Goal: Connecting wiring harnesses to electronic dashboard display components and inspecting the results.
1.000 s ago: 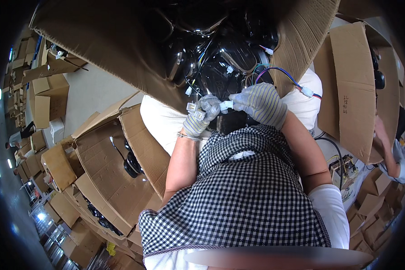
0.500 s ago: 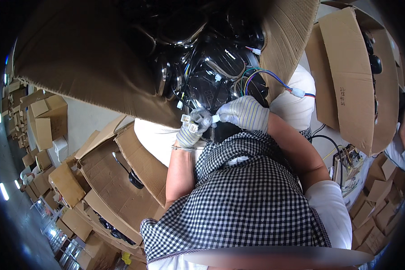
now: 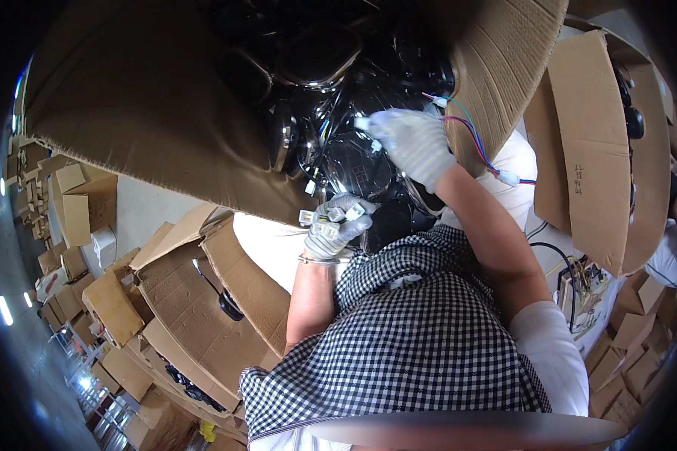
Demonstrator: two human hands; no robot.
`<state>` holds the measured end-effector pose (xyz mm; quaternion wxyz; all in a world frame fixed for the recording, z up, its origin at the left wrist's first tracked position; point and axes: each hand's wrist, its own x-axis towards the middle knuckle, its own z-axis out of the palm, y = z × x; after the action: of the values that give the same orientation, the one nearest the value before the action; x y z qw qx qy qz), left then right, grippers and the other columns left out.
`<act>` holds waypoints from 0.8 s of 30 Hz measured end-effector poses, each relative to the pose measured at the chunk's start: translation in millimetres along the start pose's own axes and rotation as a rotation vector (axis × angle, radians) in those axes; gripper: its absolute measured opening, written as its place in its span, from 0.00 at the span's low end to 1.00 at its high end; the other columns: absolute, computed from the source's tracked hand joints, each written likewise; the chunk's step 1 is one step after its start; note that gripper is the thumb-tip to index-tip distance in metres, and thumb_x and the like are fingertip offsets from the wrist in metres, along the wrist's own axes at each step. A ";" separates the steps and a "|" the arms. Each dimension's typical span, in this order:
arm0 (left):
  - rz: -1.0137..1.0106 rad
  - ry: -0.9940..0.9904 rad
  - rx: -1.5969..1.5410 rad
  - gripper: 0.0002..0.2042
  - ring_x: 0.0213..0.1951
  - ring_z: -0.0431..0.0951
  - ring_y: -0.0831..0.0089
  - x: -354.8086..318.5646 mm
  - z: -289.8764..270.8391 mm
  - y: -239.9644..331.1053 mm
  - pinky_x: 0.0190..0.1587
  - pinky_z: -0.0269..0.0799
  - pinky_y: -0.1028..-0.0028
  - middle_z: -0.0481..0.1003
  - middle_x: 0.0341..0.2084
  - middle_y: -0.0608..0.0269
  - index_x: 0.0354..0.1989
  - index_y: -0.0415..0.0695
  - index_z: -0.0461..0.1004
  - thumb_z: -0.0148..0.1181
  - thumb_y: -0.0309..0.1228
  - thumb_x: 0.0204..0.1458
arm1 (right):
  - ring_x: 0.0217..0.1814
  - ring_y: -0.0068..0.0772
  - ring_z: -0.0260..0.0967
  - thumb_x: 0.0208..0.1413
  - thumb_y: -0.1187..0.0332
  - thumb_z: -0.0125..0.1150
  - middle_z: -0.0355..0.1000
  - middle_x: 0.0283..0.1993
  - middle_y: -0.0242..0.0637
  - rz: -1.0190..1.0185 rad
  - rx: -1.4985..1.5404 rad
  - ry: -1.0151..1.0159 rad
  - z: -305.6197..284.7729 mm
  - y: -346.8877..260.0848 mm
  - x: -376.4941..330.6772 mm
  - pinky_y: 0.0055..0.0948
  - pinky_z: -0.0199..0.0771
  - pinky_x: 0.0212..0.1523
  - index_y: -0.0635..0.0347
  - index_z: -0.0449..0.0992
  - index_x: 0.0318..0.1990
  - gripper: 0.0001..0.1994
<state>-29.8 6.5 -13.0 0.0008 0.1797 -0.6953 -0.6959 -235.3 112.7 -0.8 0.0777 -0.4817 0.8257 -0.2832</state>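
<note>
Both my hands wear pale striped work gloves. My left hand [image 3: 331, 242], near my lap at the box's near edge, is closed round several small white plastic connectors [image 3: 307, 216]. My right hand [image 3: 415, 146] is farther forward, over the glossy black parts [image 3: 320, 56] wrapped in clear film. At its fingertips is another white connector [image 3: 362, 123], gripped in a pinch. Coloured wires [image 3: 472, 135] run from beside that hand to a white plug [image 3: 508, 178] over my right leg. More white connectors [image 3: 311, 186] lie among the black parts, some on leads.
A large open cardboard box [image 3: 158, 143] surrounds the black parts ahead of me. Another carton [image 3: 594, 150] with black parts stands at the right, above electrical equipment with cables [image 3: 579, 278]. Opened cartons [image 3: 195, 301] stand at my left, one with a black part hanging by a lead.
My right hand has moved forward, away from my left hand, carrying a white connector over the black parts. My left hand stays near my lap with its connectors. The view has shifted slightly.
</note>
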 end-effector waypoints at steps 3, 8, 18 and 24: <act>-0.055 0.040 -0.043 0.10 0.33 0.76 0.75 0.9 5.0 8.0 0.38 0.71 0.74 0.77 0.30 0.65 0.37 0.43 0.78 0.65 0.31 0.45 | 0.41 0.40 0.71 0.52 0.69 0.49 0.73 0.38 0.43 -0.027 -0.195 -0.178 22.4 -22.5 43.7 0.38 0.70 0.41 0.58 0.75 0.41 0.11; -0.016 0.080 0.102 0.15 0.32 0.77 0.75 0.1 4.7 5.6 0.36 0.70 0.78 0.77 0.29 0.63 0.39 0.41 0.77 0.61 0.40 0.51 | 0.39 0.44 0.72 0.51 0.70 0.46 0.73 0.35 0.46 -0.124 -0.357 -0.186 57.9 5.0 71.5 0.40 0.70 0.42 0.59 0.74 0.39 0.11; 0.192 0.404 -0.147 0.28 0.46 0.74 0.70 9.4 13.7 -15.1 0.50 0.66 0.75 0.73 0.48 0.55 0.58 0.38 0.63 0.47 0.49 0.58 | 0.36 0.38 0.70 0.50 0.64 0.56 0.70 0.32 0.37 -0.244 -0.199 -0.147 10.7 -36.3 -24.1 0.38 0.72 0.33 0.54 0.77 0.24 0.08; 0.190 0.268 -0.040 0.27 0.52 0.69 0.68 2.9 11.5 -13.1 0.56 0.62 0.71 0.72 0.48 0.52 0.53 0.37 0.67 0.46 0.51 0.58 | 0.42 0.41 0.70 0.48 0.67 0.56 0.71 0.36 0.41 -0.101 0.147 0.010 45.5 -48.5 -70.5 0.39 0.70 0.41 0.60 0.75 0.28 0.07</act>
<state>-32.1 17.3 -26.8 0.1630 0.2045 -0.6888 -0.6762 -143.7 135.8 -22.4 0.0945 -0.5143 0.7778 -0.3488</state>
